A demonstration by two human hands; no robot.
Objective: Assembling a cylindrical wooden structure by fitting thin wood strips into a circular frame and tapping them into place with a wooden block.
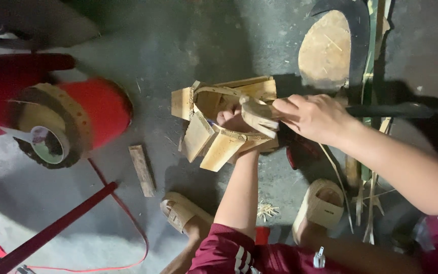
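Two hands on bamboo slat ring [219, 127] above floor [178, 45] | left hand [233, 121] inside ring, fingers hidden | right hand [313, 117] fingers pinching slat [259, 116] | risk: grip slips, ring springs apart.

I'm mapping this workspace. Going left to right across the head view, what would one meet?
Tape roll → red stool → loose wood strip → bamboo strip frame → right hand → round wooden block.

place: craft workshop | signs: bare concrete floor [188, 45], bamboo strips [371, 203], wooden chopping block [325, 48]
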